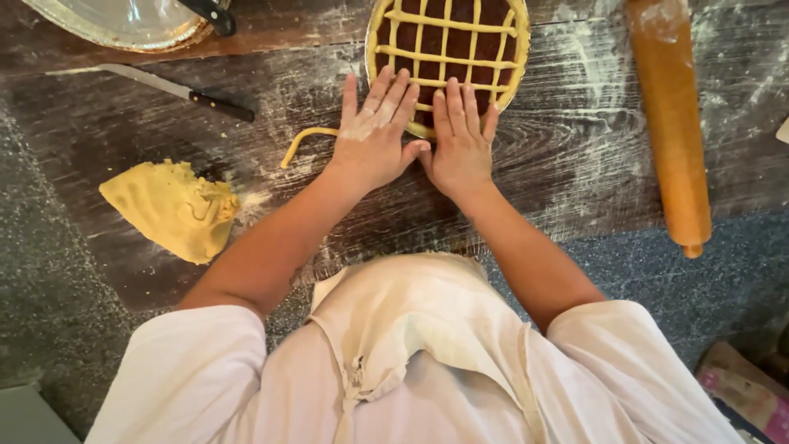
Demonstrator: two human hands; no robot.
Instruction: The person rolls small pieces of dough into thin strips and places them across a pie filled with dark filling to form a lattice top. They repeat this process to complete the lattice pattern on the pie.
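A round tart (448, 49) with dark filling and a lattice of yellow dough strips sits at the far edge of the floured wooden board (575, 156). My left hand (374, 136) lies flat, fingers spread, on the tart's near rim. My right hand (462, 140) rests beside it, fingers together on the same rim. Both hands press down flat and hold nothing. A loose yellow dough strip (302, 141) curves on the board just left of my left hand.
A slab of leftover yellow dough (173, 210) lies at the left. A knife (177, 90) with a dark handle lies at the far left. A wooden rolling pin (672, 123) lies at the right. A foil pie tin (123, 25) sits top left.
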